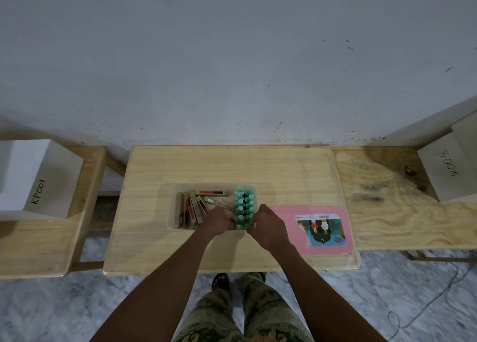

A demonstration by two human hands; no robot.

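Note:
A clear plastic tray (172,214) sits on the middle wooden table (232,166). Several slim gold-and-red boxes (192,210) lie in its left half. Green capped bottles (244,205) stand in two rows in its right half. My left hand (219,221) is over the tray's near side, its fingers curled round the near end of one slim box (219,204) that lies slanted. My right hand (268,225) is at the tray's near right corner. Its fingers curl beside the nearest green bottles, and what they hold is hidden.
A pink lid (284,217) with a picture sticker lies flat just right of the tray. White boxes stand on the side tables, one (38,181) marked KP003 at left, another (444,168) at right. A wall rises behind the tables. A cable (423,308) runs over the floor.

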